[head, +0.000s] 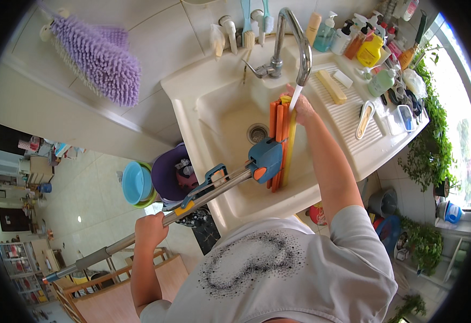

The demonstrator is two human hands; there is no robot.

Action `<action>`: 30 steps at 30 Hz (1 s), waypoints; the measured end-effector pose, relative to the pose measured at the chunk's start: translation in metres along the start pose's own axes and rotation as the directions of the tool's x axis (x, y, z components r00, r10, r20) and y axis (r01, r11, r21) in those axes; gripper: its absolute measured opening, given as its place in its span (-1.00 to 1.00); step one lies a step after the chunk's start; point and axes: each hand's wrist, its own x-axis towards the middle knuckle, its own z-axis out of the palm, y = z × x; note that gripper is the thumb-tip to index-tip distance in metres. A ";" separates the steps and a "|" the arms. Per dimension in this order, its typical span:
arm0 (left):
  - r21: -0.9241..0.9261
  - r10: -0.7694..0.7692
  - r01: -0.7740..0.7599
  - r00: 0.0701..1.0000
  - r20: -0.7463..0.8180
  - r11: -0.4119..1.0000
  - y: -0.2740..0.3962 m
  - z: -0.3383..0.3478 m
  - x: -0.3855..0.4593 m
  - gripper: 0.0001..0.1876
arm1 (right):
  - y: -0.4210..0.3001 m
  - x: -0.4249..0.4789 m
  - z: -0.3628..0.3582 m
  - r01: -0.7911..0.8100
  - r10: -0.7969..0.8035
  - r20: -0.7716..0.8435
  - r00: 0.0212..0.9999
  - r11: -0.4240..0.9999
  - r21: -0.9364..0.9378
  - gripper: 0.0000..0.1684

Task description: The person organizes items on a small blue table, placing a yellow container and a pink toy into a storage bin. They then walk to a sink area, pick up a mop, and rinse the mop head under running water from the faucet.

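My left hand (151, 230) is closed around the metal pole of a sponge mop (203, 195), whose far end reaches down to the lower left. The blue and orange mop head (268, 160) lies over the white sink basin (219, 133). Orange bars and a yellow strip run along the head. My right hand (302, 108) is at the upper end of the head, against the yellow strip; its fingers are partly hidden. Water streams from the chrome faucet (304, 60) onto that end.
Right of the basin, a ribbed drainboard (340, 117) holds a yellowish bar (331, 87) and a brush (365, 120). Pump bottles (341, 38) crowd the back corner. A purple bucket (166, 173) and blue basin (137, 183) stand left of the sink. A purple chenille cloth (98, 60) hangs at the upper left.
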 end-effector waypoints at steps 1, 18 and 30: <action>0.003 -0.001 0.001 1.000 0.000 1.000 -0.001 0.001 0.000 -0.89 | 0.001 0.001 0.001 0.004 -0.005 -0.047 0.999 1.000 -0.010 -0.54; 0.046 0.025 -0.023 0.999 -0.036 0.999 -0.006 -0.002 -0.005 -0.90 | 0.000 -0.023 0.013 0.044 -0.052 -0.122 0.991 0.997 -0.067 -0.54; 0.052 0.011 -0.005 0.992 -0.122 0.999 -0.009 0.015 -0.015 -0.87 | -0.002 -0.052 -0.002 0.052 -0.051 -0.013 0.999 0.994 0.094 -0.44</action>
